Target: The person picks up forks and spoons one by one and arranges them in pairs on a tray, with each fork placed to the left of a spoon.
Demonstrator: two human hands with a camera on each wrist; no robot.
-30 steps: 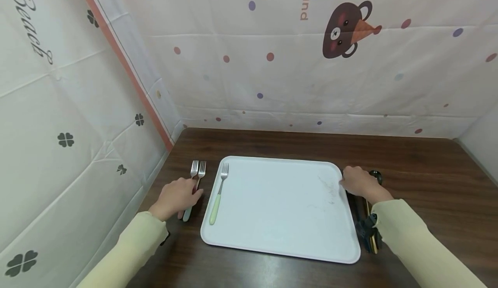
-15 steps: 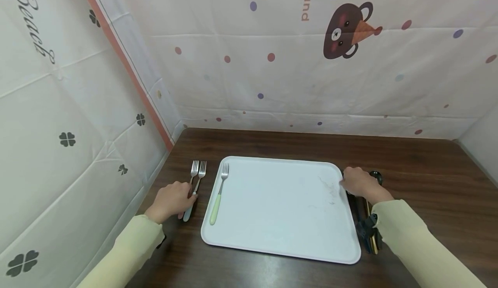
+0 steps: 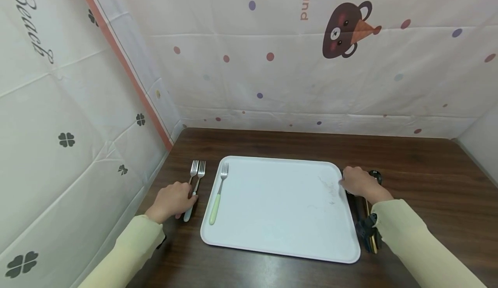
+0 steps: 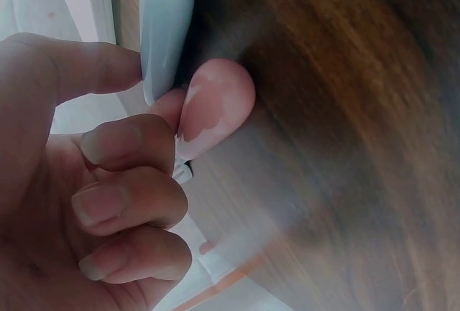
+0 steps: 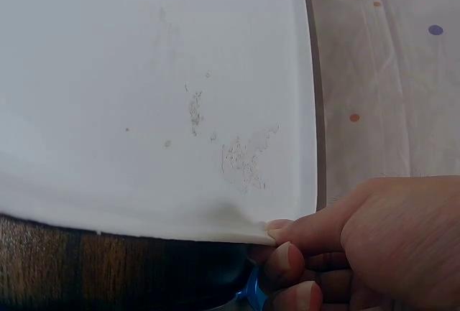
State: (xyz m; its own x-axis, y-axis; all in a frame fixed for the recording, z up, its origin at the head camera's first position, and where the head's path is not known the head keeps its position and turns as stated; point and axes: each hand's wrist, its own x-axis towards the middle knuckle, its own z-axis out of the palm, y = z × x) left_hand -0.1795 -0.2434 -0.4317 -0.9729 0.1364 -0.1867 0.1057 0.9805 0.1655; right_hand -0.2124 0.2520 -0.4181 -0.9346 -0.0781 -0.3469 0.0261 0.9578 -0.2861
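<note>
1. The left hand (image 3: 172,200) lies on the dark wooden table (image 3: 428,167), left of the white rectangular plastic tray (image 3: 280,210); its curled fingers pinch the pale blue handle of a steel fork (image 3: 193,192), beside a pink-handled steel fork (image 4: 215,106)
2. The right hand (image 3: 359,184) grasps the tray's right rim, fingers curled under the edge
3. A green-handled steel fork (image 3: 218,195) lies inside the tray's left side

Both arms reach forward in pale yellow sleeves, the left forearm coming in from about seven o'clock and the right from about five. The left hand (image 3: 171,200) lies low with its fingers (image 4: 133,203) curled under and the thumb stretched out toward twelve o'clock. The right hand (image 3: 359,185) sits knuckles up, its fingertips (image 5: 287,257) tucked in and pointing toward nine o'clock.
</note>
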